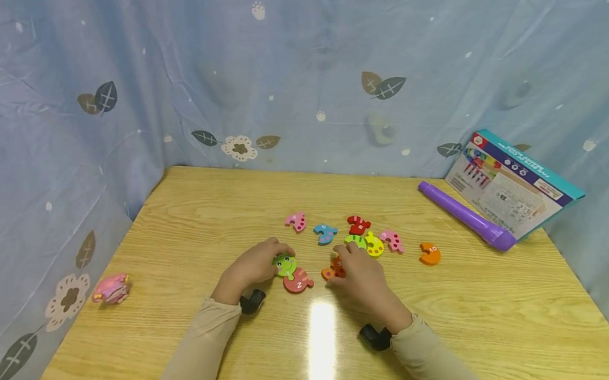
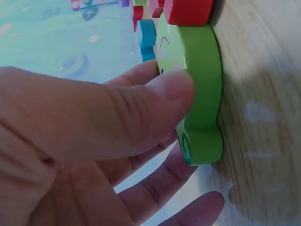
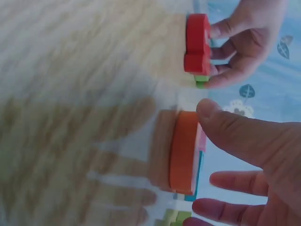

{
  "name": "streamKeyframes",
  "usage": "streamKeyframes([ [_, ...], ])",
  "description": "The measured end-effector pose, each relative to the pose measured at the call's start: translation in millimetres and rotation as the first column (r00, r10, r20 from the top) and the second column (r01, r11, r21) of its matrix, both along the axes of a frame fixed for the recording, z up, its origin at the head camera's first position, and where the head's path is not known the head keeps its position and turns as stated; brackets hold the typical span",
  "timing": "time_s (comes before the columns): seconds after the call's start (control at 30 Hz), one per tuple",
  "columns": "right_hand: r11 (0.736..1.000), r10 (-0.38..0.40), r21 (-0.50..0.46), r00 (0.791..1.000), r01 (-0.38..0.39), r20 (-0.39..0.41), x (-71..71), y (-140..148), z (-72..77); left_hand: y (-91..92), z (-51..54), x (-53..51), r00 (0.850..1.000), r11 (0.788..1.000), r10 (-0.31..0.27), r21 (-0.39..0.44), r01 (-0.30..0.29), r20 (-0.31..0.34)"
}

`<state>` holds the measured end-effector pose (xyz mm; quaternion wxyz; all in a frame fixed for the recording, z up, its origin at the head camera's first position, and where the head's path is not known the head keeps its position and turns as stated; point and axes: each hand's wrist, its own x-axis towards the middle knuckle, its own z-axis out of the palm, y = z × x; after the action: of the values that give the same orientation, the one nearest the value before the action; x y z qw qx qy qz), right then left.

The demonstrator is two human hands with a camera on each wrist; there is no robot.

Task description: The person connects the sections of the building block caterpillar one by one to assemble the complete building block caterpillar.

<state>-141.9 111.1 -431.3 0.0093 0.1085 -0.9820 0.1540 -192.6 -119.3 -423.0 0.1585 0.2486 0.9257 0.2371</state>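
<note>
Our left hand [image 1: 255, 265] pinched the green face [image 1: 285, 265]

On the box [image 1: 511, 188] we read "FIVE SETS OF", upside down; on the red piece [image 1: 295, 283] touching the face, 2. Our right hand [image 1: 362, 279] spread loose fingers around an orange piece [image 3: 183, 153] at the surface [image 1: 208, 218].

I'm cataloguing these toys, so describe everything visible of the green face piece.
The green face piece is thick and smooth, perhaps painted wood, with a smiling, pink-cheeked face and a rounded side bump. It lies face up, apparently on the table, its knob in the notch of the red 2 piece. The left hand's grip holds it, partly covering it.
</note>
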Motion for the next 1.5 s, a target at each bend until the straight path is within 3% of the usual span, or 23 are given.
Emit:
streamKeyframes([
  [0.17, 0.999, -0.013, 0.046, 1.000, 0.012, 0.028, -1.7, 0, -4.4, 3.2, 1.2, -0.6, 1.000, 1.000, -0.012, 0.001, 0.012, -0.002],
  [0.43, 1.000, -0.008, 0.027, 1.000, 0.007, 0.022, -0.8, 2, -3.9, 6.8, -0.2, -3.1, 0.999, 1.000, -0.028, -0.003, 0.028, -0.016],
  [0.77, 0.995, 0.089, -0.040, 0.995, -0.090, -0.038, 12.4, -4, 5.3, 9.5, 0.8, -4.5, 0.999, 0.999, -0.039, -0.005, 0.039, -0.001],
  [1.07, 0.983, 0.180, -0.025, 0.983, -0.181, -0.041, 19.6, -13, 2.9, 12.7, 0.9, -7.4, 0.999, 0.999, -0.051, 0.001, 0.051, -0.004],
  [1.33, 0.962, 0.265, 0.077, 0.964, -0.262, -0.031, 10.2, -32, 0.7, -1.7, -3.9, -1.6, 1.000, 1.000, 0.016, 0.010, -0.016, 0.000],
  [1.5, 0.962, 0.258, 0.107, 0.966, -0.253, -0.034, 10.6, -34, -2.3, -1.5, -3.9, -2.1, 1.000, 1.000, -0.003, 0.028, 0.003, -0.016],
])
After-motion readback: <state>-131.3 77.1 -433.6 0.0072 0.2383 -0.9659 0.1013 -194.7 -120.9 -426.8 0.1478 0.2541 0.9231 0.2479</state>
